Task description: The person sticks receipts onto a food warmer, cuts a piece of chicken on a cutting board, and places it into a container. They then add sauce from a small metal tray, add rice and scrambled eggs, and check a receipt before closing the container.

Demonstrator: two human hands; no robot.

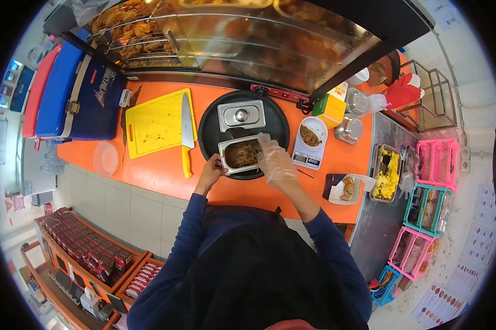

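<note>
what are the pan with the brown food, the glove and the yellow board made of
The pan looks like stainless steel: grey, shiny rim with glints. The glove seems thin clear plastic, crinkled and see-through. The yellow board is probably plastic: flat, even matte colour.

orange counter (165, 170) bears yellow cutting board (154, 126), black tray (212, 135), scale (303, 158).

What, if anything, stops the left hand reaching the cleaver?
Probably nothing, so yes: the cleaver lies with its handle close beside the left hand, bare counter between. The hand grips the metal pan by its rim, though.
</note>
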